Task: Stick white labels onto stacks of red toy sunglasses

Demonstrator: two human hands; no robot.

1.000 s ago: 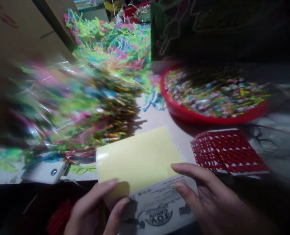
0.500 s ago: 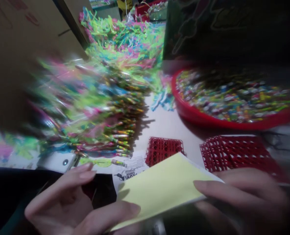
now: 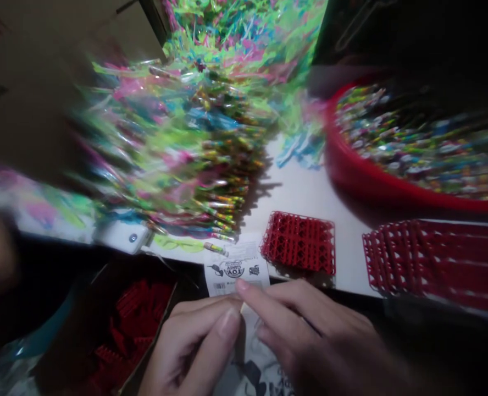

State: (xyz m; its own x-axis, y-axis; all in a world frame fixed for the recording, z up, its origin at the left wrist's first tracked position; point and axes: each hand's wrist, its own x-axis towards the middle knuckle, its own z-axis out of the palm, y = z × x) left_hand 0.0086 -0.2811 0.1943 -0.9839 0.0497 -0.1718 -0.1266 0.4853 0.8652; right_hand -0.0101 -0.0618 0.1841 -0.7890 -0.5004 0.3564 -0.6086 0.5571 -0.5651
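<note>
My left hand (image 3: 194,344) and my right hand (image 3: 305,324) meet at the lower middle, fingertips almost touching. Both pinch the upper edge of a printed paper sheet (image 3: 254,371), and a tiny pale sliver shows between the fingertips. Most of this sheet is hidden behind the fingers or blurred. Just beyond my fingers, a white label (image 3: 233,270) printed "TOY CANDY" lies over the table's front edge. A stack of red plastic lattice pieces (image 3: 299,242) sits beyond my right hand.
Wrapped candy sticks with colourful ribbons (image 3: 178,148) are heaped left of centre. A red basin (image 3: 363,165) of small wrapped pieces stands right, with more red lattice stacks (image 3: 425,261) before it. Below left is a box (image 3: 165,316) of red pieces. A white device (image 3: 122,236) lies near the edge.
The sheet's yellow side, spread between my hands before, has turned out of sight. My hands have come together, the left moving right. The view has tipped downward, showing the box below.
</note>
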